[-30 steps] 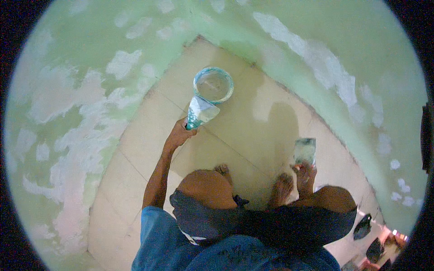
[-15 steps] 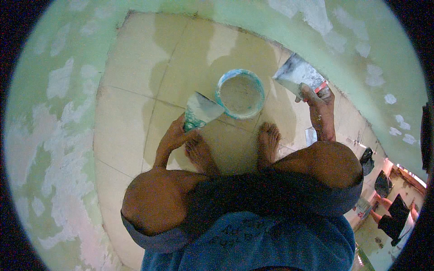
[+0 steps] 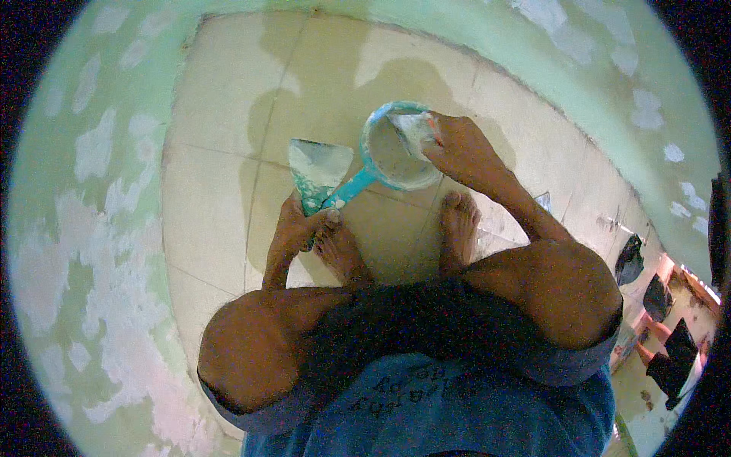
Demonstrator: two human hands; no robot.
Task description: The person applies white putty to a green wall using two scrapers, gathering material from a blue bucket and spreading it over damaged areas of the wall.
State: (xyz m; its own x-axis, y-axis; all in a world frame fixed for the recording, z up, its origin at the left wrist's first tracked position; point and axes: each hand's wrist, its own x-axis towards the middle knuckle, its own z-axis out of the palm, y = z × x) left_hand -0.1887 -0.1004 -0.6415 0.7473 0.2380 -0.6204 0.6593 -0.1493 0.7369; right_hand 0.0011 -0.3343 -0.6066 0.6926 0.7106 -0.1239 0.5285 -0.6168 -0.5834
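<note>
I squat on a tiled floor with my knees spread. My left hand (image 3: 298, 225) grips two things together: the handle of a wide putty scraper (image 3: 318, 164) smeared with white filler, and the teal handle of a dipper (image 3: 396, 149) that holds white paste. My right hand (image 3: 458, 145) holds a second scraper blade (image 3: 415, 128) tilted down into the dipper's mouth. Both bare feet rest on the tiles just below the dipper.
Green walls (image 3: 91, 190) with many white filler patches curve around the corner on the left and top. Cream floor tiles (image 3: 221, 183) lie in front. Dark objects (image 3: 662, 305) sit on the floor at the far right.
My left hand now holds the dipper's handle along with its scraper. My right hand came in from the right and put its scraper into the dipper. The view dropped closer.
</note>
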